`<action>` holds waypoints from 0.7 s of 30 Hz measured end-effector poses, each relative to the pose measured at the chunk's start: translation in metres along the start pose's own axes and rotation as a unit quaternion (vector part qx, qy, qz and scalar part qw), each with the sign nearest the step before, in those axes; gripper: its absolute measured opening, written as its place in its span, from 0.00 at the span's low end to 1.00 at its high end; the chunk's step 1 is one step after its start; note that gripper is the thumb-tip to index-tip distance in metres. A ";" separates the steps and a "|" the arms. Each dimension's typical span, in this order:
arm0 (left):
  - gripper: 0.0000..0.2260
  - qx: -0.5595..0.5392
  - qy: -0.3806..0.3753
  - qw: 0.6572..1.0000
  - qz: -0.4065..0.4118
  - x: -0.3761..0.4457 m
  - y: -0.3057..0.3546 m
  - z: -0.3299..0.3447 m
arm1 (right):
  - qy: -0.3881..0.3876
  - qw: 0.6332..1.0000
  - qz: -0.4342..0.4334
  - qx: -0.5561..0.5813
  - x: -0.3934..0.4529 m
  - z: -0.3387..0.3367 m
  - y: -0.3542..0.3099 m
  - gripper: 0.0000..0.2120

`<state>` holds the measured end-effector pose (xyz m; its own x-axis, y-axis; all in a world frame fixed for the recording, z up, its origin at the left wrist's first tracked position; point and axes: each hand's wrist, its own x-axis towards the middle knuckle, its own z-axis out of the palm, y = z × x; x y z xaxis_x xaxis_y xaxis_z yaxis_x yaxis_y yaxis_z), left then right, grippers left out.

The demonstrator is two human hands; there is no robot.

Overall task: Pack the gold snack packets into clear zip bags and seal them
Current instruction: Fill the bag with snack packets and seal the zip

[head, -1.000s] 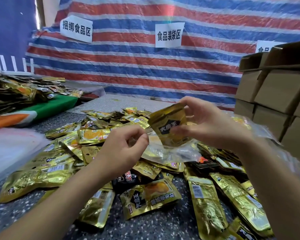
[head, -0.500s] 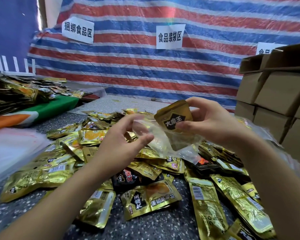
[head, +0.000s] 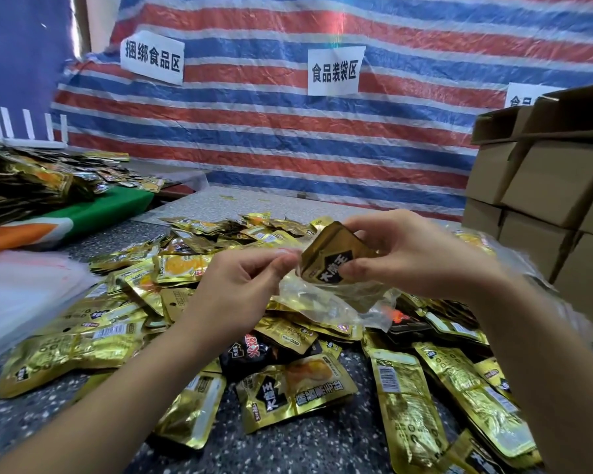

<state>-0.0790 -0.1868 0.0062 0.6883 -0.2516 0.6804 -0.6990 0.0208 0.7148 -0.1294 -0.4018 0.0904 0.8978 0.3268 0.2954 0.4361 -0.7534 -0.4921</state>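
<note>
Mid-frame: left hand (head: pixel 240 289) pinching clear zip bag (head: pixel 326 302) mouth, right hand (head: pixel 401 258) gripping gold packet (head: pixel 332 258), half inserted; unsealed, pile (head: pixel 288 388) left.

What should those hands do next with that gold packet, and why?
Probably push the gold packet further down into the clear zip bag. The right hand pinches the packet with most of it above the bag's mouth, which the left hand pinches at its edge. The bag cannot be sealed while the packet sticks out.
</note>
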 end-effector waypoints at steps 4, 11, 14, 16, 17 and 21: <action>0.07 0.010 0.035 0.999 0.036 0.000 0.002 -0.001 | 0.023 0.999 0.009 0.029 0.002 0.004 0.005 0.10; 0.09 0.060 0.030 0.995 0.069 -0.003 0.002 0.002 | 0.009 0.999 -0.009 -0.036 0.004 0.015 0.000 0.12; 0.09 0.076 0.046 0.993 0.078 -0.002 0.002 0.000 | 0.007 0.999 -0.015 -0.031 0.004 0.019 -0.004 0.14; 0.06 0.058 0.043 0.995 0.068 -0.002 0.001 -0.001 | 0.010 1.000 -0.003 0.005 0.003 0.018 -0.005 0.18; 0.06 0.033 0.031 0.998 0.049 -0.001 0.000 -0.002 | 0.011 1.000 0.003 0.021 0.002 0.016 -0.006 0.19; 0.12 -0.004 -0.053 0.998 -0.039 -0.001 0.001 -0.001 | 0.023 0.999 0.003 0.027 -0.001 0.012 -0.008 0.20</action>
<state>-0.0798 -0.1857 0.0065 0.7156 -0.3530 0.6027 -0.6427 0.0051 0.7661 -0.1327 -0.3895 0.0840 0.8971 0.2955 0.3284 0.4348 -0.7224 -0.5377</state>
